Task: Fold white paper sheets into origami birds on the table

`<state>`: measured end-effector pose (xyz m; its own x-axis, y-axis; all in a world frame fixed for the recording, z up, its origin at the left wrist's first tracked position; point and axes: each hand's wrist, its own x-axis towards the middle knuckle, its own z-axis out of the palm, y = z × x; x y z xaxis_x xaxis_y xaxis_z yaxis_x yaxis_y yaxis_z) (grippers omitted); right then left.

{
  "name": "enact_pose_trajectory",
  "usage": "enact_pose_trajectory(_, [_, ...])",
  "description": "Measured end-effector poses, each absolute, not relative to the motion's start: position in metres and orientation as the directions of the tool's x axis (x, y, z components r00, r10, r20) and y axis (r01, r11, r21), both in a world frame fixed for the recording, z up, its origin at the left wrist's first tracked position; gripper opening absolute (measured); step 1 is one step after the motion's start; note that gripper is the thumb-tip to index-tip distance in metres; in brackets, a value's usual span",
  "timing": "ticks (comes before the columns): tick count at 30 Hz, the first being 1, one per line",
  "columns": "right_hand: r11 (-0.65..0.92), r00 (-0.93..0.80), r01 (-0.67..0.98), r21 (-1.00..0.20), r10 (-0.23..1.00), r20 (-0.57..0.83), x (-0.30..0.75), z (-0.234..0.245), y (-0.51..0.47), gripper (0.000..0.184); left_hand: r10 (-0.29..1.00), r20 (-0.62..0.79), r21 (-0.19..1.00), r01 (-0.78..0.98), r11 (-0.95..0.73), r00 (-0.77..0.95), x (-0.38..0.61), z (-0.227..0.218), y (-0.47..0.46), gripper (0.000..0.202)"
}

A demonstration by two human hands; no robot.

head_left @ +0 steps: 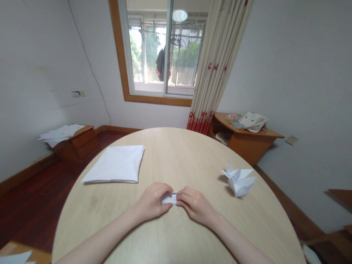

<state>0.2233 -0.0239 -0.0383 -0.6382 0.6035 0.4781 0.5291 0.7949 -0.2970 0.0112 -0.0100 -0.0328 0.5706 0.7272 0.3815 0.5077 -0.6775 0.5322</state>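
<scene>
Bare forearms [104, 238] come in from the near edge of the tabletop [176, 154] and meet at its near middle. The left hand [152, 203] is curled, its fingers bent down onto the left end of a small folded paper [169, 199]. The right hand [194, 205] is curled the same way, its fingertips pinching the paper's right end. Both hands are narrow and closed on that one piece, which lies flat on the pale wood between them with only a small white strip showing. Far and left of the hands, well apart from them, a stack of white sheets [115, 164] rests flat with one corner toward the near left. To the right of the hands, also apart, sit folded paper figures [239, 180], white and creased, close together; how many there are is hard to tell. Beyond the round tabletop's far right edge stands a wooden corner desk [247, 141] carrying a light cloth bag [253, 121]. A striped curtain [217, 66] with red marks hangs beside it, gathered to the right of a wood-framed window [162, 47], outside which a dark garment [161, 64] hangs. At far left, against the white wall, a low wooden cabinet [79, 141] stands on the dark red floor with loose papers [62, 132] spread on top.
</scene>
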Motion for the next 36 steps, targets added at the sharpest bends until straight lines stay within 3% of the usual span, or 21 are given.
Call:
enact_pose_trajectory(7, [0.824,-0.717,0.565,-0.041,0.515,0.47,0.2209,-0.0382,-0.0253,0.021,0.783,0.314,0.644,0.486,-0.591,0.537,0.0118,-0.0335,-0.0085,0.032])
enact_pose_trajectory(12, [0.821,-0.727,0.57,-0.003,0.507,0.463,0.2205,-0.0385,-0.0263,0.021,0.796,0.298,0.675,0.474,-0.566,0.527,0.0114,-0.0343,-0.006,0.036])
enact_pose_trajectory(16, [0.825,-0.726,0.565,-0.001,0.498,0.475,0.2201,-0.0376,-0.0276,0.021,0.763,0.326,0.596,0.505,-0.624,0.559,0.0101,-0.0354,-0.0033,0.031])
enact_pose_trajectory(27, [0.827,-0.684,0.544,-0.144,0.536,0.494,0.2215,-0.0339,-0.0272,0.021,0.76,0.289,0.505,0.582,-0.637,0.582,0.0068,-0.033,-0.0029,0.028])
enact_pose_trajectory(36, [0.72,-0.593,0.598,-0.352,0.693,0.41,0.2185,-0.0356,-0.027,0.017,0.791,0.253,0.516,0.614,-0.597,0.557,0.0083,-0.0332,-0.0034,0.029])
